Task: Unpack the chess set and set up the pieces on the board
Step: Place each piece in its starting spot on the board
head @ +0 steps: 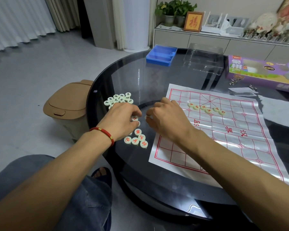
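Your left hand (123,114) curls over a red-marked piece (134,118); your right hand (165,117) pinches another piece (147,117) beside it. You're mid-sorting: loose red pieces (137,139) lie off the board sheet (223,130). Next, I'd carry yours onto the sheet's line crossings.

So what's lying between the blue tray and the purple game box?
In the head view, a clear plastic cover sits on the glass table between the blue tray and the purple game box.

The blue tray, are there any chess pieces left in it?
No, the blue tray looks empty; the pieces lie on the glass table and the board.
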The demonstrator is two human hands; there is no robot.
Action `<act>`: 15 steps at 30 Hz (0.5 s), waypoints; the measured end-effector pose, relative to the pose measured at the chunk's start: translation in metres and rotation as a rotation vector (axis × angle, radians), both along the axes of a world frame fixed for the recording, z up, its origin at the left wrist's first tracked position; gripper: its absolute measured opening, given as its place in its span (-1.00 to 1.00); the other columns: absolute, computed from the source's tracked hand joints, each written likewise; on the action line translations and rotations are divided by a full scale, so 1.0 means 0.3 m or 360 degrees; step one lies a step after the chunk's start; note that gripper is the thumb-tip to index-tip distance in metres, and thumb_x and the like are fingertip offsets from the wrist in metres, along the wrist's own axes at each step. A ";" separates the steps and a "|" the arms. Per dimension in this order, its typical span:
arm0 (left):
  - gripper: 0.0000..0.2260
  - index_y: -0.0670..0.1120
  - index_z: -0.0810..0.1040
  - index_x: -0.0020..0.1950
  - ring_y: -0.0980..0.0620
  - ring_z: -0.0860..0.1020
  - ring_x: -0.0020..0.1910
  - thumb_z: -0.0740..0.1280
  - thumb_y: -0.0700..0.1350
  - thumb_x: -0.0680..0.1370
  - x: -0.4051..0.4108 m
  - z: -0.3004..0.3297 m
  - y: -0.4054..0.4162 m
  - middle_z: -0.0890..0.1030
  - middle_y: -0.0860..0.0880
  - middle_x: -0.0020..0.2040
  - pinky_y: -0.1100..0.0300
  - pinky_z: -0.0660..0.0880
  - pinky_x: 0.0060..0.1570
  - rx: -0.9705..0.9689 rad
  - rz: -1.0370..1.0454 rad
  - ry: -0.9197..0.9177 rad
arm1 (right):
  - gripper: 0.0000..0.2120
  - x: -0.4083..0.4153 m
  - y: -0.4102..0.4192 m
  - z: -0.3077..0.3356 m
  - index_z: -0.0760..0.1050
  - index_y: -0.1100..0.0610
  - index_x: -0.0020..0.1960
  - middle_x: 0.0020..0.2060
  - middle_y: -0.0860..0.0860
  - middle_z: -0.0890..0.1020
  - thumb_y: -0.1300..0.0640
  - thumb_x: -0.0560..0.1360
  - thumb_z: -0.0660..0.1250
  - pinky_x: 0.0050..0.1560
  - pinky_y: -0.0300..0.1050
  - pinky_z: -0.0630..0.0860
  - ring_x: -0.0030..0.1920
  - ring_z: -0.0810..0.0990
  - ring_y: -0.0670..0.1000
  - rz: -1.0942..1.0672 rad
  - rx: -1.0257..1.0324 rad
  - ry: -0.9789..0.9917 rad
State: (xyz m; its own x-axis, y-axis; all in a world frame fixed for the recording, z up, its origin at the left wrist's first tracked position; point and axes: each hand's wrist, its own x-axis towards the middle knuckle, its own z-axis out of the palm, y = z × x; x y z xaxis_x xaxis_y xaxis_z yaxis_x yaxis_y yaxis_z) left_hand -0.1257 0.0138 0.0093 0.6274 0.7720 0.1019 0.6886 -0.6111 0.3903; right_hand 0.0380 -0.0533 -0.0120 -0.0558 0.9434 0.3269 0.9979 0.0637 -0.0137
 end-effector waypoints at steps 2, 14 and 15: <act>-0.72 -0.01 0.64 0.25 0.17 0.48 -0.13 0.46 -0.11 0.54 0.005 -0.001 0.001 0.51 0.13 -0.10 0.34 0.39 0.00 0.0005 -0.0002 0.0001 | -0.80 -0.011 -0.004 0.004 0.63 0.07 0.06 -0.07 0.03 0.65 0.03 0.60 0.27 0.03 0.03 0.45 -0.03 0.46 0.06 0.0012 -0.0009 0.0007; -0.72 0.00 0.64 0.26 0.15 0.49 -0.07 0.46 -0.14 0.55 0.018 -0.007 -0.001 0.66 0.01 0.11 0.28 0.46 0.05 -0.0009 0.0004 0.0033 | -0.76 -0.033 -0.006 0.007 0.57 0.09 0.13 0.01 0.04 0.65 -0.02 0.64 0.21 0.12 -0.01 0.45 0.00 0.59 0.07 -0.0013 -0.0015 -0.0048; -0.71 0.00 0.64 0.26 0.15 0.49 -0.08 0.46 -0.14 0.55 0.018 -0.006 -0.001 0.67 0.01 0.11 0.28 0.47 0.04 -0.0012 0.0008 0.0032 | -0.75 -0.034 -0.009 0.009 0.56 0.09 0.14 0.02 0.04 0.65 -0.03 0.63 0.22 0.13 0.00 0.46 0.01 0.59 0.07 -0.0013 -0.0023 -0.0048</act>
